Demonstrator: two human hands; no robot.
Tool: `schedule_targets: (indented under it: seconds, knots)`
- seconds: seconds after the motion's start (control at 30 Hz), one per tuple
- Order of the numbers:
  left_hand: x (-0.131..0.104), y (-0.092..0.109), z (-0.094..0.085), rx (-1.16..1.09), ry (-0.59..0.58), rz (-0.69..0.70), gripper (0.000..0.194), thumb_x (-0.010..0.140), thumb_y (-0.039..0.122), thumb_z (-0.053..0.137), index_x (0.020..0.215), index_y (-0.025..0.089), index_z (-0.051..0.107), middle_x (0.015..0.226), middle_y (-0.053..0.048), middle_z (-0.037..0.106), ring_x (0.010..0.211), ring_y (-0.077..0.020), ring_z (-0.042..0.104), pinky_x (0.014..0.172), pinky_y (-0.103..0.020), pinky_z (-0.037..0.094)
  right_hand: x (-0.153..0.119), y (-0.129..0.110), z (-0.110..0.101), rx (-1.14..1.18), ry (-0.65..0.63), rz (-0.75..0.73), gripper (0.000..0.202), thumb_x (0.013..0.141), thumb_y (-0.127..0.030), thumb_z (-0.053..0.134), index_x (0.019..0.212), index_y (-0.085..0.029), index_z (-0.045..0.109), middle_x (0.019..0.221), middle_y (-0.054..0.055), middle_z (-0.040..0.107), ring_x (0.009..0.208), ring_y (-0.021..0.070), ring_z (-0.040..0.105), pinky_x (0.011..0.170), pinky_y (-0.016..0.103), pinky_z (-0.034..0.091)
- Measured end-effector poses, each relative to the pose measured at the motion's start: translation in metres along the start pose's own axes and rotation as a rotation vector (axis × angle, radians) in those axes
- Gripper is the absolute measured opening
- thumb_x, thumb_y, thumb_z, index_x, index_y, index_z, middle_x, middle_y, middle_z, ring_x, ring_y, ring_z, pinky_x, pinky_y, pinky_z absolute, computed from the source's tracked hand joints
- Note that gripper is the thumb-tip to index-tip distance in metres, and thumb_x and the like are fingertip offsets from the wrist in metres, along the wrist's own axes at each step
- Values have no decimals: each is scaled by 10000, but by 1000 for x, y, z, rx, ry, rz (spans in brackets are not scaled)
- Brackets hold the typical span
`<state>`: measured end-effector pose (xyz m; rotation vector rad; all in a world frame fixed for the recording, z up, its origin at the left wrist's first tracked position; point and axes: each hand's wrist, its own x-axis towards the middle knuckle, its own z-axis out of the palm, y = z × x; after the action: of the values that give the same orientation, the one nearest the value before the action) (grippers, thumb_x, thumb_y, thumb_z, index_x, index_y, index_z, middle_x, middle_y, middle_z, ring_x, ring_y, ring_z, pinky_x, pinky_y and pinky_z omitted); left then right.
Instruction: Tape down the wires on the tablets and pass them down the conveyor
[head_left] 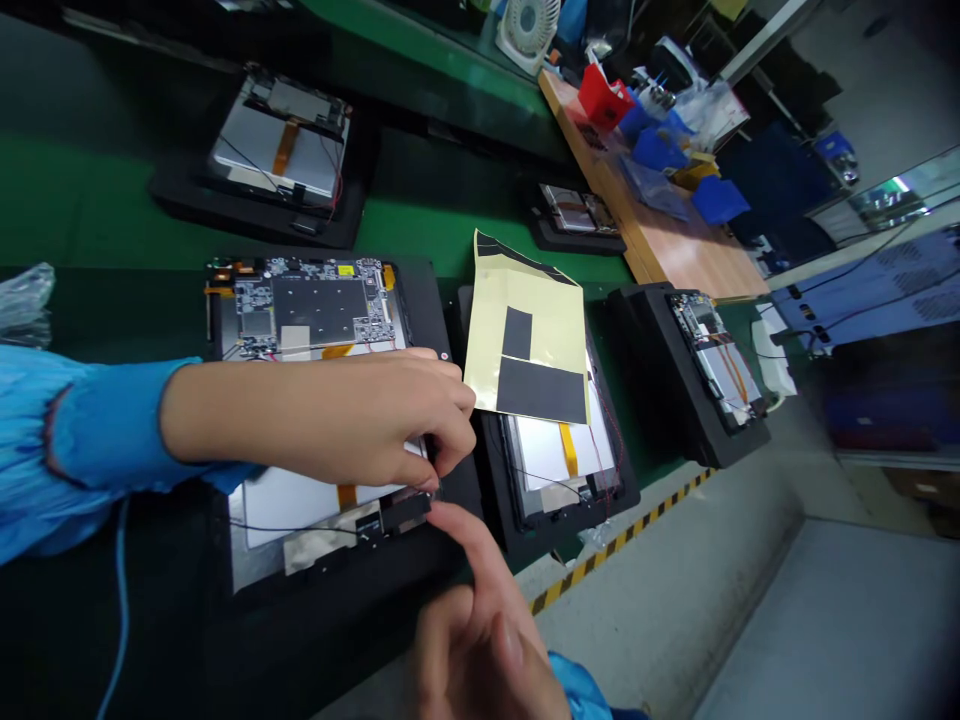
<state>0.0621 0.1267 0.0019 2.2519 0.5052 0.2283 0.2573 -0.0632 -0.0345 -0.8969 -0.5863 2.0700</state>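
Observation:
An opened tablet-like device (300, 510) with a circuit board (319, 305) and white battery panels lies on a black foam block. Across it reaches my left hand (409, 415), its thumb and fingers pinched together at the device's near right corner; what they hold is too small to make out. My right hand (487, 620) comes up from below, index finger stretched out and the others loosely bent. Its index fingertip touches a small black part (405, 510) at that corner, close to my left thumb. Nothing shows in the right hand.
Right beside it, a yellow sheet with black patches (536, 345) lies over a second opened device (559, 450). More devices on foam stand at the back left (281, 140), back (577, 210) and right (724, 360). Behind is a wooden bench (675, 245); a blue cable (122, 610) hangs at left.

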Motion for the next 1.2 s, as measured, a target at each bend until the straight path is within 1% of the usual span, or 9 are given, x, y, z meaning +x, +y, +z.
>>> schedule_targets:
  seconds: [0.13, 0.23, 0.37, 0.47, 0.6, 0.8, 0.93, 1.1, 1.2]
  knots:
    - [7, 3, -6, 11, -76, -23, 283, 860, 49, 907, 736, 262, 769, 819, 53, 736, 857, -183, 660, 870, -370, 438, 1, 5, -1, -8, 22, -6, 911, 956, -835, 742, 1618, -233, 569, 555, -72, 593, 357, 111, 370, 394, 194, 329]
    - [8, 2, -7, 0, -102, -36, 286, 857, 25, 880, 752, 270, 777, 827, 55, 748, 869, -185, 669, 886, -366, 456, 2, 9, -3, -14, 28, -11, 879, 995, -816, 710, 1635, -236, 553, 556, -70, 592, 365, 109, 362, 402, 190, 333]
    - [8, 0, -8, -9, -95, -36, 310, 825, -3, 868, 736, 280, 778, 795, 64, 737, 823, -182, 645, 833, -359, 466, 0, 8, -4, -22, 48, 2, 924, 975, -840, 713, 1647, -228, 541, 544, -73, 578, 365, 117, 358, 406, 199, 317]
    - [10, 0, -9, -6, -90, -21, 295, 832, 15, 865, 738, 284, 789, 792, 56, 740, 808, -186, 640, 801, -356, 470, -3, 2, -3, -64, 91, 52, 1000, 937, -861, 758, 1659, -203, 546, 537, -77, 566, 392, 125, 369, 444, 215, 350]
    - [13, 2, -10, 3, -114, -55, 277, 842, 34, 882, 742, 279, 801, 806, 46, 756, 818, -186, 645, 781, -344, 470, -7, -2, -3, -42, 121, 81, 1010, 933, -848, 786, 1673, -202, 547, 529, -84, 556, 411, 132, 403, 478, 220, 377]
    - [11, 0, -10, -7, -114, -59, 277, 847, 31, 879, 757, 286, 818, 823, 42, 770, 837, -194, 661, 788, -342, 477, -9, 5, -8, -86, 162, 58, 1000, 926, -834, 802, 1670, -211, 558, 543, -74, 579, 404, 123, 345, 472, 222, 384]
    - [10, -2, -10, -17, -113, -51, 270, 860, 38, 870, 758, 283, 817, 833, 40, 781, 845, -193, 671, 807, -341, 488, -8, 4, -6, -89, 165, 47, 987, 947, -829, 780, 1673, -202, 547, 516, -86, 540, 413, 129, 376, 459, 206, 362]
    - [11, -3, -9, -31, -109, -47, 243, 893, 73, 860, 778, 283, 816, 859, 30, 798, 868, -201, 700, 812, -350, 502, -7, -2, 0, -123, 213, 75, 981, 969, -831, 755, 1684, -192, 547, 518, -86, 525, 409, 125, 379, 456, 209, 382]
    - [7, -8, -8, -53, -106, -18, 253, 944, 83, 808, 789, 283, 801, 886, 30, 805, 879, -199, 702, 860, -356, 496, -8, -6, 1, -158, 220, 98, 989, 995, -818, 733, 1717, -181, 512, 524, -84, 528, 400, 130, 402, 461, 227, 412]
